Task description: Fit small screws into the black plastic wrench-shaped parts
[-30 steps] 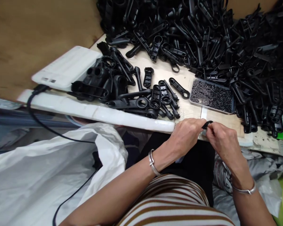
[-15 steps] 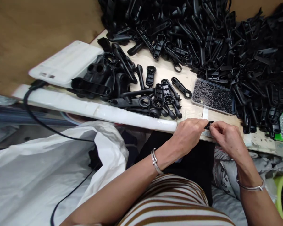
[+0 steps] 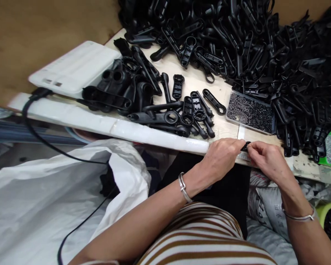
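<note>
Right hand (image 3: 269,158): wrist swung outward, grip pinching part (image 3: 245,147).
Left hand (image 3: 223,158): grip clamped on part.
Part: best held still.

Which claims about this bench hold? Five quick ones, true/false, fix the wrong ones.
1. The left hand and the right hand both have fingers on one small black part. True.
2. The right hand lies idle in the lap. False: it pinches the small black part.
3. A black cable plugs into the white box. True.
4. A clear tray holds many small dark pieces. True.
5. The clear tray is left of the white box. False: it is to the right.
</note>
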`<move>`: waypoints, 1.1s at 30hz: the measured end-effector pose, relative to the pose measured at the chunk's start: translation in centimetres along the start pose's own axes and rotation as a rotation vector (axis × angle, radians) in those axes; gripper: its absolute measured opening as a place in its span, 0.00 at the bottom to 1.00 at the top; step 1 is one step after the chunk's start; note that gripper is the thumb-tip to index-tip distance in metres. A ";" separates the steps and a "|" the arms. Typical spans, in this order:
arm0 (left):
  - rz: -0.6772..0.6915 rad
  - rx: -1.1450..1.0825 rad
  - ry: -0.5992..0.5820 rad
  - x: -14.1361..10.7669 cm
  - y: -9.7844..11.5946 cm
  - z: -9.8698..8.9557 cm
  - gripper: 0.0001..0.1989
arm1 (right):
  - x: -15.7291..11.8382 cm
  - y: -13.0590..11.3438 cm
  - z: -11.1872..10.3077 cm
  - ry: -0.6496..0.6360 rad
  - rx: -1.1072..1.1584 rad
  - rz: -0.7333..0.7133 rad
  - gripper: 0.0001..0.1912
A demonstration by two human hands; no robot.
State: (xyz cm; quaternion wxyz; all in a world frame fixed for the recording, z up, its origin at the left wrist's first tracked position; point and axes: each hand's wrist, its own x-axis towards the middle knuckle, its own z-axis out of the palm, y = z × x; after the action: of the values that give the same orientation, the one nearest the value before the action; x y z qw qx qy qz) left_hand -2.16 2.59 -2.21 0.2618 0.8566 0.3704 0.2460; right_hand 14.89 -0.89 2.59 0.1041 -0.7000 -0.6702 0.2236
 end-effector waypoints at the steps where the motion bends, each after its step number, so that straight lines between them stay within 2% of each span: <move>1: 0.004 -0.004 0.001 0.0 0.0 0.0 0.08 | 0.0 -0.1 0.0 0.021 -0.019 0.001 0.12; 4: 0.019 -0.019 0.007 0.0 0.0 -0.1 0.08 | -0.1 -0.7 0.2 0.054 -0.047 0.016 0.11; 9: 0.033 -0.048 0.013 -0.1 -0.1 -0.1 0.08 | -0.4 -1.2 0.3 0.011 0.042 0.087 0.12; 13: 0.064 -0.043 -0.014 0.0 -0.1 -0.4 0.06 | -0.8 -1.4 0.5 0.064 -0.070 0.025 0.13; 16: 0.108 -0.009 -0.046 0.1 0.0 -0.7 0.09 | -0.9 -1.3 0.4 0.088 -0.085 0.008 0.12; 21: 0.123 0.013 -0.042 0.1 -0.1 -0.7 0.11 | 0.0 -0.8 -0.2 -0.113 0.333 0.200 0.17; 23: 0.120 0.011 -0.036 0.1 -0.1 -0.6 0.11 | 0.3 -0.7 -0.2 -0.138 0.426 0.266 0.19; 26: 0.124 0.008 -0.028 0.0 -0.1 -0.6 0.11 | 0.4 -0.6 0.2 -0.098 0.397 0.293 0.17; 30: 0.128 -0.004 -0.024 0.0 -0.2 -0.5 0.11 | -0.2 -0.5 0.9 -0.006 0.260 0.226 0.14; 33: 0.114 -0.019 -0.021 0.0 -0.2 -0.5 0.10 | -0.4 -0.7 1.1 0.011 0.172 0.187 0.13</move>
State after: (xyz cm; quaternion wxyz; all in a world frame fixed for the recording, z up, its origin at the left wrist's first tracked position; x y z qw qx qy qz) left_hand -2.51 2.84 -1.94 0.2594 0.8762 0.3160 0.2551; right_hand 13.79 -1.44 1.97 0.1460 -0.7494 -0.5796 0.2849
